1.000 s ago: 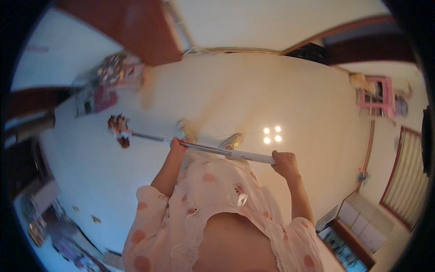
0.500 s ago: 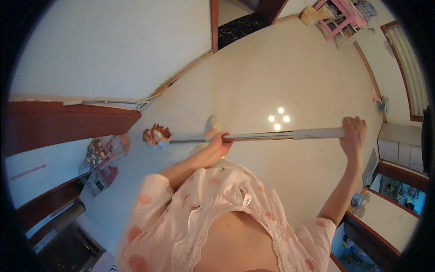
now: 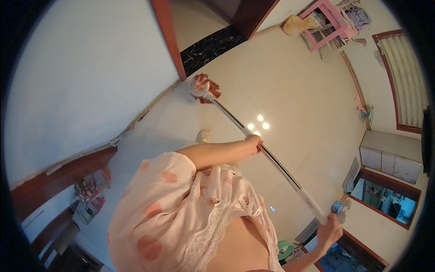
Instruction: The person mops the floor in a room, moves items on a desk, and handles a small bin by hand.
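A mop (image 3: 284, 170) with a silver pole slants from the lower right to the upper left of the view. My left hand (image 3: 253, 144) is wrapped round the middle of its pole. At the lower right, my right hand (image 3: 330, 230) grips the end of the thick white handle (image 3: 312, 205). The mop head (image 3: 205, 89), with reddish-brown strands and a white fitting, is by the wall's foot, near the doorway. Whether all its strands touch the floor I cannot tell.
Pale tiled floor (image 3: 290, 81) spreads ahead. A dark marble threshold (image 3: 210, 50) crosses the doorway. A pink stool (image 3: 328, 27) stands at the far right, a low white cabinet (image 3: 389, 156) along the right wall. A green basin (image 3: 285, 249) sits at lower right.
The mop head has swung from the left up and forward to near the doorway. My right hand has dropped toward the lower right, and my left hand has moved to the right.
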{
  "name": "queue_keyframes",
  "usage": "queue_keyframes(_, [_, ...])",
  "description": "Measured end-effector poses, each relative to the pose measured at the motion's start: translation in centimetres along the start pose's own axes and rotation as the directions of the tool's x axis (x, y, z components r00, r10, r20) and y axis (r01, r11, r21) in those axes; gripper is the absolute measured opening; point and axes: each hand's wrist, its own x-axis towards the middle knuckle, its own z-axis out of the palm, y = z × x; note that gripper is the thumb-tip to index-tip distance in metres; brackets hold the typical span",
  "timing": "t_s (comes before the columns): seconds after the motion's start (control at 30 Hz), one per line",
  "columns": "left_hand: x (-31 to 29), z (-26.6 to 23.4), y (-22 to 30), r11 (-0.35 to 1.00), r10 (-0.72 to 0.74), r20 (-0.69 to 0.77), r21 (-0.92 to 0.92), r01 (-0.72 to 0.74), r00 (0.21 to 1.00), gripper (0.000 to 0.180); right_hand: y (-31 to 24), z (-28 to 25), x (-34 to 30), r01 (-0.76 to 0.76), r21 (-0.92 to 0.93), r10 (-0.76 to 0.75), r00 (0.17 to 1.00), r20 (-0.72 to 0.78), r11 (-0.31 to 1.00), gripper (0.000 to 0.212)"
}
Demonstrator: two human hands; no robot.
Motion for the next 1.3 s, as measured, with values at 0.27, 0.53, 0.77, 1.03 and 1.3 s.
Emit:
queue_keyframes(0.27, [6.3, 1.8, 21.6, 0.896, 0.394, 0.196, 0.136, -0.423, 0.898, 0.027, -19.6, 7.6, 16.7, 0.094, 0.682, -0.42, 0.846, 0.329, 0.725, 0.044])
queue_keyframes(0.53, [3.2, 1.9, 38.8, 0.807, 0.572, 0.039, 0.154, -0.571, 0.819, 0.021, -28.6, 10.4, 39.7, 0.331, 0.644, -0.569, 0.799, 0.198, 0.689, 0.031])
queue_keyframes(0.77, [-1.2, 11.4, 56.2, 0.576, 0.818, -0.042, 0.081, -0.814, 0.574, 0.019, -39.8, 7.1, 60.5, 0.466, 0.639, -0.658, 0.748, 0.084, 0.612, 0.027])
queue_keyframes(1.03, [-11.2, 30.9, 89.0, -0.469, 0.859, 0.361, 0.267, -0.842, -0.364, 0.031, -52.5, 0.0, 73.0, 0.505, 0.592, -0.702, 0.696, 0.152, 0.628, 0.026])
queue_keyframes(1.3, [-20.6, 55.9, 109.7, -0.972, 0.199, 0.556, 0.218, -0.089, -0.807, 0.045, -65.5, -3.5, 82.5, 0.368, 0.688, -0.669, 0.707, 0.23, 0.625, 0.032])
